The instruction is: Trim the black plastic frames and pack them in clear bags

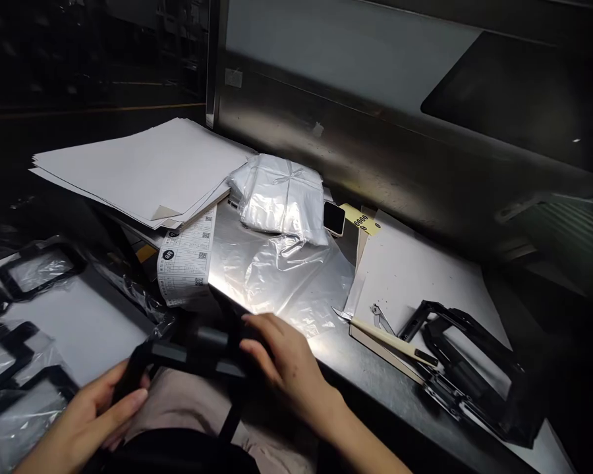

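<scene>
Black frame: the dark piece (pixel 170 354) is held off the table, just outside its near edge and above the person's lap; its far side is lost in shadow.
Left hand: this hand (pixel 96 411) has its grip closed on the frame's left end, thumb on the near side.
Right hand: this hand (pixel 286 368) has its grip curled round the frame's right end; its fingertips partly merge with the dark.
Table: bare metal (pixel 343 355), its near edge running down to the right, a metal panel (pixel 375 122) rising behind its far edge.
White sheets: a stack (pixel 138 168) covers the table's left end and juts past the edge.
Printed labels: a strip (pixel 185 266) hangs from under that stack, over the left end of the near edge.
Clear bags: a tied bundle (pixel 286 197) lies toward the far edge, with a loose clear bag (pixel 291 280) in front, nearer the near edge.
Phone: a dark-screened device (pixel 334 218) touches the bundle's right side, beside a yellow sticker sheet (pixel 360 219).
Pale board: it (pixel 415 276) lies on the table's right part, with a cutter knife (pixel 390 341) along its near edge.
Other frames: black ones (pixel 516 421) lie overlapping at the near right corner.
Wrapped frames: several (pixel 39 270) rest on a white surface (pixel 106 316) left of the table.
</scene>
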Tool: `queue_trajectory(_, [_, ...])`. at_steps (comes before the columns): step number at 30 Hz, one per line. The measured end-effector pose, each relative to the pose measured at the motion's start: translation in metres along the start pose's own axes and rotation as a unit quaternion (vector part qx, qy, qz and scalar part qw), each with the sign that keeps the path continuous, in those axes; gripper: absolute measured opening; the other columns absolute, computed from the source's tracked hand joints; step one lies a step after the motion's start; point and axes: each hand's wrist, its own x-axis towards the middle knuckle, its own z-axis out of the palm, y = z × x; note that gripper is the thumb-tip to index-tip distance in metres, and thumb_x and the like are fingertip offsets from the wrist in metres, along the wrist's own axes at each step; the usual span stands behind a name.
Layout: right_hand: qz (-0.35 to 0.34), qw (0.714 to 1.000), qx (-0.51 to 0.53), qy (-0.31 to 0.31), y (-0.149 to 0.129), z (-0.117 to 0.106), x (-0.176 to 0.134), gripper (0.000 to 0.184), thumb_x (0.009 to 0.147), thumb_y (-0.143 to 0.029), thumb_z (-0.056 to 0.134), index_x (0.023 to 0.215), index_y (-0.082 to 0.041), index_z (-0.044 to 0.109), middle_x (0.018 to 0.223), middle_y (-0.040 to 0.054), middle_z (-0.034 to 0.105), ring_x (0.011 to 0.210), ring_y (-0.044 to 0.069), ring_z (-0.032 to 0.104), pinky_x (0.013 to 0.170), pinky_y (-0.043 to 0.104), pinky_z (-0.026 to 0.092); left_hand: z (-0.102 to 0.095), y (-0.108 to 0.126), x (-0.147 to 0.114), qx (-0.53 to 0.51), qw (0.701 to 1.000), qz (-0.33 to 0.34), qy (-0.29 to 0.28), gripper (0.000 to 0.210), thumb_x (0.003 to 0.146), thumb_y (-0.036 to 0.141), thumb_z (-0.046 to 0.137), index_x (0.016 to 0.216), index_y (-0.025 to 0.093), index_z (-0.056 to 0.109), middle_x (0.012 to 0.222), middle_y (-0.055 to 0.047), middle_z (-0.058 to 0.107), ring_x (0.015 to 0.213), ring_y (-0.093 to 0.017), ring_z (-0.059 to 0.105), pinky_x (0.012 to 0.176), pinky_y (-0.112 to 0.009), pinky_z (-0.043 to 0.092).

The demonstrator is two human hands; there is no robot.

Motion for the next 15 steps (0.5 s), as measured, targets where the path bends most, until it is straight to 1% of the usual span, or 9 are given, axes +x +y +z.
queue_trajectory(1, [0.026,0.999,-0.03,0.027,0.006,0.007,0.013,0.038,0.09,-0.044,0.043,0.102,-0.01,0.055,0.093,0.012,0.06,0.084,0.021,0.057,0.072,0.034,0.048,-0.004,0.0,0.003,-0.021,1.0,0.005,0.012,0.035,0.06,0.048,0.074,0.075,0.021,0.059,0.046,0.009,0.037,0.039,-0.004,0.026,0.039,-0.016,0.027])
queue_trajectory(2, [0.049,0.996,-0.056,0.047,0.013,0.015,0.025,0.043,0.087,-0.048,0.049,0.099,-0.008,0.055,0.095,0.0141,0.057,0.086,0.023,0.055,0.072,0.038,0.047,-0.007,0.002,0.005,-0.037,0.999,0.003,0.026,0.037,0.059,0.049,0.075,0.07,0.019,0.057,0.046,0.01,0.031,0.039,-0.002,0.021,0.038,-0.015,0.024])
queue_trajectory(4, [0.074,0.991,-0.087,0.063,0.024,0.029,0.042,0.038,0.082,-0.047,0.057,0.09,-0.011,0.056,0.091,0.0094,0.056,0.084,0.021,0.055,0.071,0.038,0.047,-0.012,0.004,0.011,-0.076,0.996,-0.016,0.04,0.043,0.056,0.051,0.076,0.062,0.016,0.051,0.046,0.011,0.025,0.04,-0.001,0.016,0.037,-0.014,0.021])
queue_trajectory(6, [0.071,0.992,-0.088,0.062,0.028,0.036,0.046,0.025,0.084,-0.038,0.058,0.083,-0.013,0.056,0.084,0.0027,0.056,0.079,0.016,0.055,0.068,0.033,0.048,-0.012,0.007,0.016,-0.119,0.992,-0.027,0.037,0.047,0.054,0.052,0.077,0.058,0.016,0.048,0.045,0.012,0.023,0.039,-0.001,0.016,0.037,-0.014,0.022])
queue_trajectory(8, [0.055,0.995,-0.065,0.06,0.023,0.036,0.037,0.017,0.088,-0.029,0.053,0.081,-0.014,0.056,0.077,-0.0005,0.055,0.071,0.012,0.055,0.064,0.029,0.048,-0.004,0.009,0.022,-0.148,0.989,-0.02,0.019,0.045,0.056,0.051,0.076,0.063,0.015,0.051,0.045,0.012,0.027,0.038,0.0,0.017,0.036,-0.014,0.02])
queue_trajectory(10, [0.037,0.997,-0.026,0.059,0.011,0.033,0.019,0.016,0.091,-0.024,0.047,0.082,-0.014,0.057,0.072,-0.0016,0.055,0.066,0.01,0.054,0.059,0.025,0.047,0.012,0.011,0.024,-0.162,0.987,-0.005,-0.01,0.039,0.061,0.048,0.074,0.072,0.015,0.057,0.051,0.009,0.04,0.037,0.002,0.018,0.036,-0.014,0.018])
queue_trajectory(11, [0.029,0.998,-0.005,0.058,0.004,0.032,0.009,0.018,0.091,-0.023,0.045,0.081,-0.014,0.057,0.071,-0.0015,0.055,0.063,0.01,0.054,0.056,0.024,0.046,0.021,0.013,0.025,-0.166,0.986,0.002,-0.028,0.038,0.063,0.047,0.074,0.076,0.015,0.059,0.056,0.007,0.046,0.036,0.003,0.019,0.036,-0.014,0.017])
queue_trajectory(13, [0.025,0.998,0.036,0.054,-0.012,0.033,-0.011,0.021,0.091,-0.023,0.043,0.077,-0.015,0.057,0.067,-0.0006,0.055,0.06,0.011,0.053,0.052,0.023,0.044,0.04,0.016,0.022,-0.166,0.984,0.01,-0.07,0.039,0.064,0.048,0.072,0.078,0.014,0.059,0.066,0.004,0.053,0.037,0.003,0.021,0.037,-0.015,0.018])
queue_trajectory(15, [0.043,0.995,0.074,0.046,-0.025,0.04,-0.029,0.021,0.088,-0.025,0.046,0.07,-0.016,0.054,0.062,-0.0007,0.053,0.055,0.011,0.051,0.048,0.022,0.041,0.056,0.017,0.017,-0.157,0.981,0.003,-0.111,0.041,0.064,0.048,0.072,0.08,0.013,0.06,0.063,0.003,0.053,0.037,0.002,0.022,0.037,-0.016,0.019])
